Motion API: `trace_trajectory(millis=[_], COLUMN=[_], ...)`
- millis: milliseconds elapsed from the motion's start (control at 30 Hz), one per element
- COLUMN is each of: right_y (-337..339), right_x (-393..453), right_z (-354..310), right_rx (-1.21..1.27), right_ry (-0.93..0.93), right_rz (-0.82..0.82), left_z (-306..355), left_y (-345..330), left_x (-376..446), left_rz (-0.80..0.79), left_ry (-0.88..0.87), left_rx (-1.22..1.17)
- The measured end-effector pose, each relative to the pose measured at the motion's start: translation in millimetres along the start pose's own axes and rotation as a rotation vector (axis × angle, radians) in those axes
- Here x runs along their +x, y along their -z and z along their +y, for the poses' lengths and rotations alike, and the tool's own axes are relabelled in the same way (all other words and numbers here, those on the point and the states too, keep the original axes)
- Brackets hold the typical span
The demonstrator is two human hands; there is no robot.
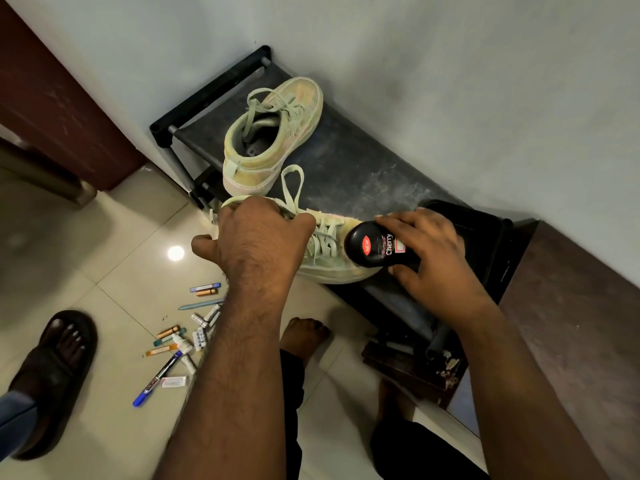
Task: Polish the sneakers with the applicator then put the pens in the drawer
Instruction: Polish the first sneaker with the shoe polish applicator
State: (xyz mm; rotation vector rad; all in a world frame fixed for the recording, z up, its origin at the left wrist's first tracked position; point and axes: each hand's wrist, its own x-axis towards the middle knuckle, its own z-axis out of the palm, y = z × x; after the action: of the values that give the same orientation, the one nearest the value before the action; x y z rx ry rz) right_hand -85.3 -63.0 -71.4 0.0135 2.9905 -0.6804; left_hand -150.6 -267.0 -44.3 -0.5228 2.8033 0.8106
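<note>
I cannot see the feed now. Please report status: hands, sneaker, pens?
Left hand grips near sneaker collar. Right hand presses applicator on its toe. Pens scattered on floor; nothing blocking.

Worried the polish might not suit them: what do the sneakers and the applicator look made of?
Near sneaker and far sneaker: probably matte canvas or suede, pale green-yellow, dull with no shine, flat fabric laces. Applicator: glossy black plastic, reflecting light, printed label; the right hand holds it.

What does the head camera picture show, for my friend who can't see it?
A person's right hand presses a black polish applicator onto a pale sneaker gripped by the left hand, on a black rack. Pens lie scattered on the floor.
</note>
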Motion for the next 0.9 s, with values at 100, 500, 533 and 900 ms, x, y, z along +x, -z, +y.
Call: trace_trajectory(millis=[100, 500, 533, 900], right_y=[12, 28, 27, 20], right_x=[15, 21, 23, 5], right_z=[-4, -16, -19, -30], right_rx=[-0.051, -0.241, -0.220, 0.460], right_ry=[0.021, 0.013, 0.009, -0.357], right_rz=[-0.063, -0.249, -0.210, -0.042], left_z=[1, 1, 0, 0], left_y=[0, -4, -4, -3], left_x=[1, 1, 1, 1], left_rz=[-0.001, -0.006, -0.005, 0.011], left_ry=[0.019, 0.015, 0.017, 0.049], left_rx=[0.016, 0.036, 0.032, -0.006])
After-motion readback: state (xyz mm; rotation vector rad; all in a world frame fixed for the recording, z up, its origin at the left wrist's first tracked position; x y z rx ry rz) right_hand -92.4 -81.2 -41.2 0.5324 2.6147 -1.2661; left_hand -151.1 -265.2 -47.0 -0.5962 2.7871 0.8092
